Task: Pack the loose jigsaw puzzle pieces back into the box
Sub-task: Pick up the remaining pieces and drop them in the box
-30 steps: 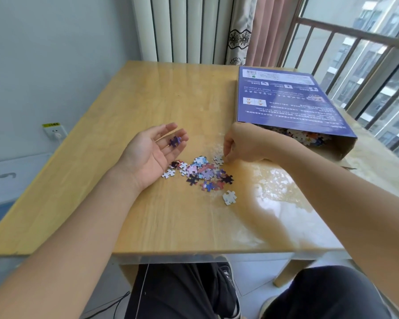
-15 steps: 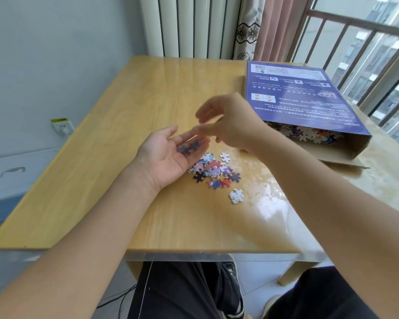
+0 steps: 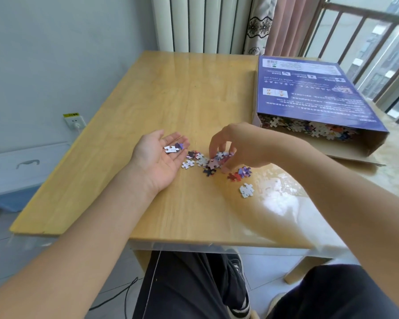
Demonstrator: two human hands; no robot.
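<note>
While your left hand [image 3: 158,157] lies palm up on the table [image 3: 171,93], its fingers are relaxed and slightly apart, and two puzzle pieces [image 3: 173,147], one white and one purple, rest on them. Nothing is gripped by this hand; the pieces simply sit on the open fingers.

Your right hand [image 3: 236,146] is positioned over the loose pile of pieces [image 3: 213,161] near the middle of the table, somewhat toward the front edge. Its fingers are curled downward with the fingertips [image 3: 213,151] in the pile, touching the pieces. Whether a piece is pinched between them cannot be determined.

Further pieces lie to the right of the pile: a red and purple cluster [image 3: 240,173], and a single white piece [image 3: 247,190] closer to the front edge, apart from the rest.

The box [image 3: 309,93] lies flat at the right rear corner of the table, its printed blue face up. Its open end faces the front edge, and many pieces [image 3: 309,128] are visible inside the opening. The box is well apart from the loose pile.

A wall socket [image 3: 74,120] is mounted on the wall beyond the left edge.
</note>
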